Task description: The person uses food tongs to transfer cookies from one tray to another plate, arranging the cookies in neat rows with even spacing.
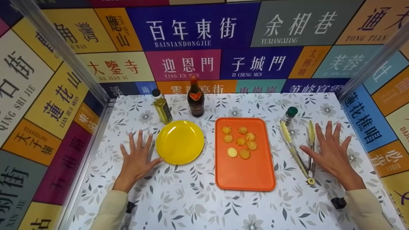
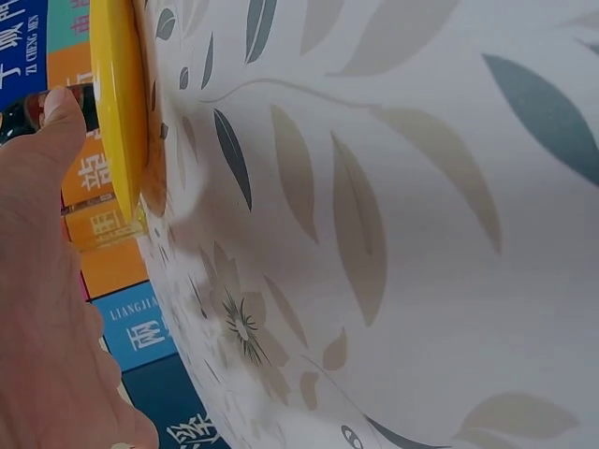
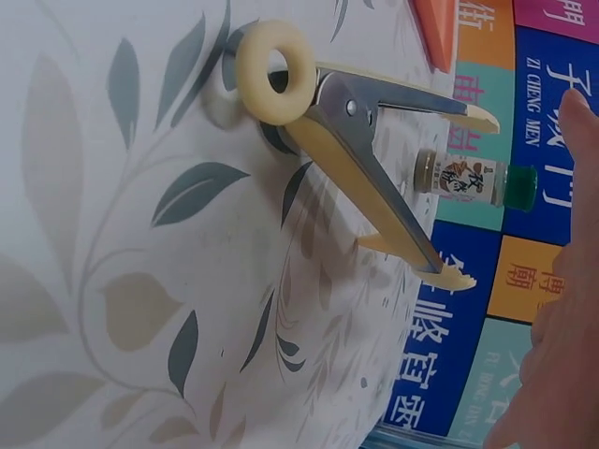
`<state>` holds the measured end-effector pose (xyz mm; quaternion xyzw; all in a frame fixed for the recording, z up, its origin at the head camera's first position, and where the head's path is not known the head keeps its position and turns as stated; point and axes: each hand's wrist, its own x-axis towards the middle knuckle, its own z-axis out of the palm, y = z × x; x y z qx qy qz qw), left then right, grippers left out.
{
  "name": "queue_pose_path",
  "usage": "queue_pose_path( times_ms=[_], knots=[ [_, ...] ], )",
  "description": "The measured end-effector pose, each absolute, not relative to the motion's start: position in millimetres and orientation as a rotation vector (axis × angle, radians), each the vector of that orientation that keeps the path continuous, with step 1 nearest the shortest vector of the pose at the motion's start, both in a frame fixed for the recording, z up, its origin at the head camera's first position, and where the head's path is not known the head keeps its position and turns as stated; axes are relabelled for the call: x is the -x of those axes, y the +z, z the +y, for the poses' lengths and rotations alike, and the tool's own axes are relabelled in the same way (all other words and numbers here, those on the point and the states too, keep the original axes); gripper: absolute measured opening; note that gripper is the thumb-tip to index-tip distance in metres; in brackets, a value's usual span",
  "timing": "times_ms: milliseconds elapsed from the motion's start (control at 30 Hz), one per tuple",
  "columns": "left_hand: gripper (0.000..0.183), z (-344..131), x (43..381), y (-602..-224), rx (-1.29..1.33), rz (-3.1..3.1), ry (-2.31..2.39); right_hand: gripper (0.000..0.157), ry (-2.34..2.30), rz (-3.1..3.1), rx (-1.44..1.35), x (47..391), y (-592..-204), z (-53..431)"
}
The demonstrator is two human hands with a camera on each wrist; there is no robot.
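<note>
My left hand (image 1: pixel 137 161) is spread with straight fingers just left of a round yellow plate (image 1: pixel 180 142), its thumb tip right at the rim. Nothing is in its grasp. On the right, my other hand (image 1: pixel 334 153) has its fingers fanned out beside a pair of tongs (image 1: pixel 309 171), the thumb overlapping one arm in the head view. Those tongs lie splayed, cream and metal, with a ring at the hinge end, as the right wrist view also shows. Between the hands lies an orange tray (image 1: pixel 245 175) holding several swirled cookies (image 1: pixel 241 141) and two smooth round pieces (image 1: pixel 232 152).
Behind the plate stand an oil bottle (image 1: pixel 163 107) with a black cap and a dark brown bottle (image 1: pixel 196 102). A small green-capped seasoning jar (image 1: pixel 289 115) stands beyond the tongs. Printed panels (image 1: pixel 191 28) wall in the leaf-patterned table (image 1: pixel 191 204) at the back and sides.
</note>
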<state>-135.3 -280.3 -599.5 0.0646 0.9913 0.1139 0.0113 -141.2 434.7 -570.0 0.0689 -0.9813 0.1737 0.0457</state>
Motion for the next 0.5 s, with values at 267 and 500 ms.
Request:
queue_pose_path(
  times_ms=[267,500],
  knots=[
    [0.108,-279.0,138.1,-600.4,-0.195,3.035,0.412,0.107,0.584,-2.965,-0.177,141.0,-570.9,431.2],
    [0.105,-276.6,139.3,-605.2,-0.159,2.997,0.523,0.104,0.659,-2.929,-0.128,139.3,-575.8,428.7]
  ],
)
